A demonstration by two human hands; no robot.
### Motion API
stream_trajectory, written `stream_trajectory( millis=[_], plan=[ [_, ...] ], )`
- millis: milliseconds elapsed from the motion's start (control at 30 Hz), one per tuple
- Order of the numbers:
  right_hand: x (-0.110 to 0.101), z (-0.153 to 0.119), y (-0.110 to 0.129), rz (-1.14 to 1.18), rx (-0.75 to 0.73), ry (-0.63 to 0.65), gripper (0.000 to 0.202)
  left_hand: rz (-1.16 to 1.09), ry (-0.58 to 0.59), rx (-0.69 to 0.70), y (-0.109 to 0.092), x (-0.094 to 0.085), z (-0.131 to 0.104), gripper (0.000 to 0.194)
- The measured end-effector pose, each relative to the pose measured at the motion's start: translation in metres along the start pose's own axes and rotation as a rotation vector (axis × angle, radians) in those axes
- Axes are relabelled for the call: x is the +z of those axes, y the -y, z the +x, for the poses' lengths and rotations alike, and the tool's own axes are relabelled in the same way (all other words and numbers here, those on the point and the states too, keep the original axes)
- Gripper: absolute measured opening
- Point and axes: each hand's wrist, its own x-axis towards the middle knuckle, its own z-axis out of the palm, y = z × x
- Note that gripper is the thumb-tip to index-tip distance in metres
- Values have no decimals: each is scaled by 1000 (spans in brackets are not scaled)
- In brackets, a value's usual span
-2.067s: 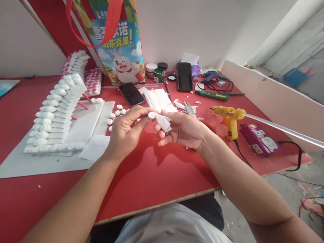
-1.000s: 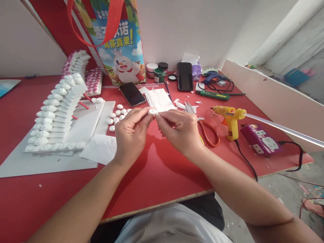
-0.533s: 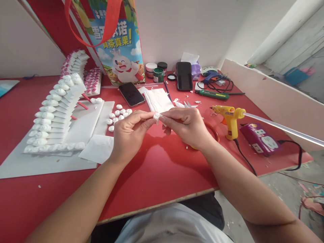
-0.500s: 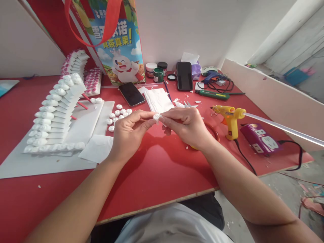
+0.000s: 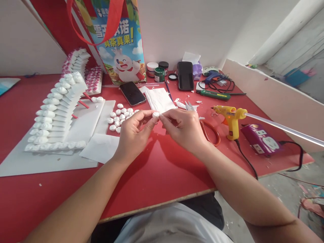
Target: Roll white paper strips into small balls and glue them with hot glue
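A small white paper rosette (image 5: 156,114) is held up over the red table between both hands. My left hand (image 5: 136,130) pinches its left side with thumb and forefinger. From the right, the fingertips of my right hand (image 5: 183,126) are pressed together at the rosette's edge. Several similar white rosettes (image 5: 118,119) lie loose beyond my left hand, partly hidden by it. Behind the hands rests a stack of white paper sheets (image 5: 160,99). Scissors with orange handles (image 5: 211,135) lie just past my right hand.
On the left, a curved white model (image 5: 58,114) edged with rosettes stands on white boards. A phone (image 5: 133,93), paint jars (image 5: 159,74) and a printed bag (image 5: 124,50) are at the back. To the right are a yellow glue gun (image 5: 230,118) and a purple power box (image 5: 260,140).
My right hand has drawn slightly down and toward me, uncovering more of the scissors. The rosette has turned a little between my fingers and stays at nearly the same spot.
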Motion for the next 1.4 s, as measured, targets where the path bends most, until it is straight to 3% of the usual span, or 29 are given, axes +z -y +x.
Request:
stream_trajectory(
  millis=[100,167,233,333,400,500,633,733,1000,1133,1300,1400],
  plan=[
    [5,-4,4,-217,-125,-89,31,-13,-47,34,0,3,-2,25],
    [4,-4,7,-174,-86,-66,31,-26,-49,26,0,2,-2,24],
    [0,0,9,110,80,32,35,-45,-28,3,0,0,0,22],
    [-9,9,8,713,455,220,50,-27,-17,20,0,-5,4,18],
    [-14,14,4,1014,642,333,47,-6,-15,40,0,-7,5,17],
    [-14,18,-2,1241,730,431,29,-7,12,48,1,-8,6,18],
    [-11,16,-4,1327,710,413,20,34,16,107,-1,-8,6,16],
    [-9,14,-3,1307,687,385,17,40,8,113,-3,-8,6,15],
    [-8,12,-2,1024,520,270,32,25,0,73,-2,-8,6,17],
    [-8,9,1,716,397,195,29,-52,-21,1,-2,-4,3,17],
    [1,1,5,146,106,-77,20,-222,-79,-74,2,5,1,17],
    [2,0,8,163,91,-36,21,-305,-75,-104,5,4,3,17]
  ],
)
